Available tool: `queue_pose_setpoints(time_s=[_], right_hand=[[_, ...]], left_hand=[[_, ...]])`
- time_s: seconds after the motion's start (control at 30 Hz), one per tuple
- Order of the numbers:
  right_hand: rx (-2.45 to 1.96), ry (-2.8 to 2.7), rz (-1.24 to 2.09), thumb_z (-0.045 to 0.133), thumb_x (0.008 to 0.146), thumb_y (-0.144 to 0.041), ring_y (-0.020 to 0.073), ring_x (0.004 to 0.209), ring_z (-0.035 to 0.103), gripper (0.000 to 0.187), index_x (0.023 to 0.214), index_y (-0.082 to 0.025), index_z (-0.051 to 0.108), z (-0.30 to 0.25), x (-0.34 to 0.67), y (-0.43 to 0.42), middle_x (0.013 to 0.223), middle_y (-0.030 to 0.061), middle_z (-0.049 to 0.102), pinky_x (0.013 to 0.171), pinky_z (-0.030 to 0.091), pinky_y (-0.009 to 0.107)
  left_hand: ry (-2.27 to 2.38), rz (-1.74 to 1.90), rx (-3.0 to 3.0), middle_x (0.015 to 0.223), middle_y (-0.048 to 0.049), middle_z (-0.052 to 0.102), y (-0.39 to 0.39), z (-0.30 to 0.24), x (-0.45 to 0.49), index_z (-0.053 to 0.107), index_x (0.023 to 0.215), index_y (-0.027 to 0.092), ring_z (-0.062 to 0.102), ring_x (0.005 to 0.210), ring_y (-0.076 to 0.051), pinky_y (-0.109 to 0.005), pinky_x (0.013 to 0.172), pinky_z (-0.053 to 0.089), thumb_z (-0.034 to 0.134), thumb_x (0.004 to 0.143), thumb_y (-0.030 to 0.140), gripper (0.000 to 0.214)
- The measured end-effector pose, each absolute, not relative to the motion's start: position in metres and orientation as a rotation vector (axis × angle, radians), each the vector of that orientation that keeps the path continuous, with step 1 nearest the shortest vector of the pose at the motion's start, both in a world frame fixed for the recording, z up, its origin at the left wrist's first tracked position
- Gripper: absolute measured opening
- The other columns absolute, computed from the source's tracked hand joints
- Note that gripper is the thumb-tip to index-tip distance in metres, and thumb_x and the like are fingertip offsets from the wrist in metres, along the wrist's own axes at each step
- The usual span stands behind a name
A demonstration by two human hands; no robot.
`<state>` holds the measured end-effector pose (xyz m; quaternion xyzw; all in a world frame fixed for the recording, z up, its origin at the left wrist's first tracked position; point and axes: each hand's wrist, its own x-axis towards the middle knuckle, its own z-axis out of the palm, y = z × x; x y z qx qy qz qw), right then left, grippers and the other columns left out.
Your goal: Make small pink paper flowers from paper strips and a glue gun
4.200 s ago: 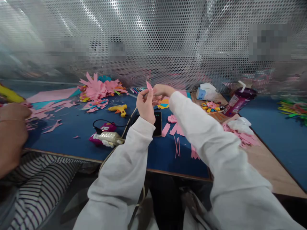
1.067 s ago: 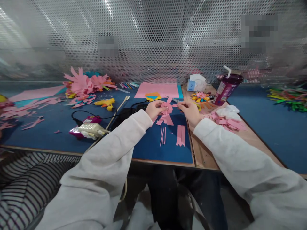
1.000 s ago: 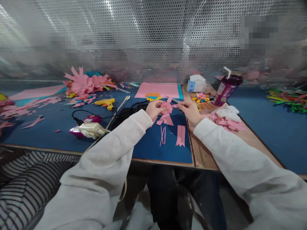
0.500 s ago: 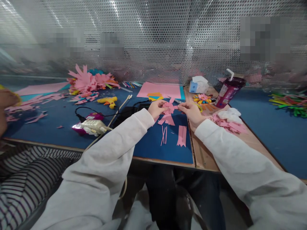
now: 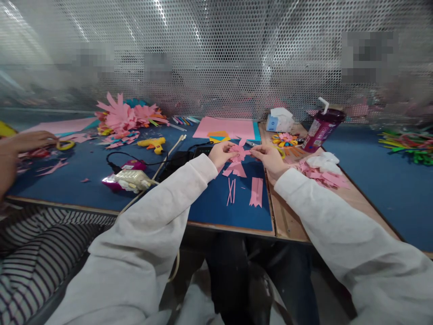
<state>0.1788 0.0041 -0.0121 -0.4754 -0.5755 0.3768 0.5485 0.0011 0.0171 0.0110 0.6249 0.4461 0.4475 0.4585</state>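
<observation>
On my feed, a yellow glue gun (image 5: 152, 144) lies at left; then the left hand (image 5: 219, 155) pinches a pink paper flower (image 5: 239, 155) over the blue tabletop (image 5: 209, 207), the right hand (image 5: 271, 160) clamped on its right edge.

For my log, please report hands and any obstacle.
Left hand holding pink paper flower. Right hand pinching petal at flower's edge. Notched pink strips apart from hands.

Both arms (image 5: 158, 210) stretch forward, left hand (image 5: 219, 155) and right hand (image 5: 272, 161) (near each other) with fingers (image 5: 257, 150) pinched
</observation>
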Motion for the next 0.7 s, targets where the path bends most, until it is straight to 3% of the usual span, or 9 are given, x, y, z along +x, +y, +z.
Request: queue_pose_setpoints(time_s=[0.17,0.47,0.7], right_hand=[[-1.125,-1.345,0.907,0.068,0.064,-0.035,0.0172,0.071,0.063,0.021,0.072,-0.018,0.061,-0.012,0.1781,0.0032,0.072,0.0037,0.068,0.065,0.047,0.031],[-1.115,-1.286,0.966,0.07,0.064,-0.038,0.0148,0.069,0.063,0.027,0.078,-0.016,0.063,-0.0113,0.1788,0.0053,0.073,0.0026,0.068,0.066,0.049,0.029],[-1.098,-1.212,1.009,0.065,0.072,-0.043,0.0144,0.066,0.062,0.027,0.078,-0.017,0.064,-0.0107,0.1802,0.0067,0.07,0.0023,0.066,0.061,0.049,0.027]], left_hand=[[1.11,1.087,1.559,0.07,-0.0006,0.061,0.0154,0.0133,0.0014,0.06,0.089,0.011,0.059,0.064,-0.012,-0.029,0.062,0.051,0.067,0.069,0.005,0.022],[1.108,1.076,1.573,0.068,0.0004,0.062,0.0154,0.0135,0.0001,0.059,0.091,0.012,0.057,0.058,-0.01,-0.027,0.062,0.051,0.066,0.07,0.007,0.023],[1.058,1.122,1.533,0.069,-0.0004,0.063,0.0179,0.0104,-0.0009,0.059,0.089,0.013,0.058,0.058,-0.01,-0.024,0.057,0.05,0.067,0.068,0.007,0.023]])
